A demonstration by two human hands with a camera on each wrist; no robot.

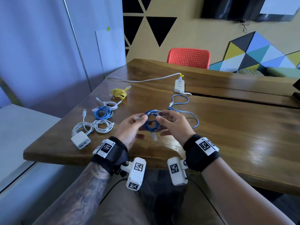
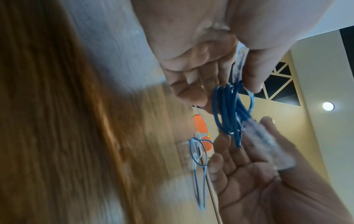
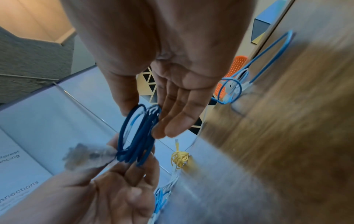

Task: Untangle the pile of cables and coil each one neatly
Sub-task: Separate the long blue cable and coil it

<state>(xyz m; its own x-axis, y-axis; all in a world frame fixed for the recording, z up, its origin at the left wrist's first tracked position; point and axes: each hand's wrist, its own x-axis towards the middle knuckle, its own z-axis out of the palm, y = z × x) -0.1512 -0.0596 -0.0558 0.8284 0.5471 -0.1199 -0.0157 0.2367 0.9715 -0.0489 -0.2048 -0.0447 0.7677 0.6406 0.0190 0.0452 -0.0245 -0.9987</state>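
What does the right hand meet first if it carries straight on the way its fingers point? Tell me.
The right hand points left across the dark blue coiled network cable that both hands hold, so past that coil it would probably meet the left hand facing it; depth between the fingertips is unclear.

Orange chair (image 1: 189, 57) behind wooden table (image 1: 235, 124)

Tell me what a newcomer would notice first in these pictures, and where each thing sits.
First, the dark blue cable coil held above the wooden table, the left hand and right hand pinching it from either side. Next, the row of finished coils on the table's left: yellow cable farthest, white and blue ones nearer, ending at a white charger. Beyond the hands, a light blue cable lies loose near a white power strip.
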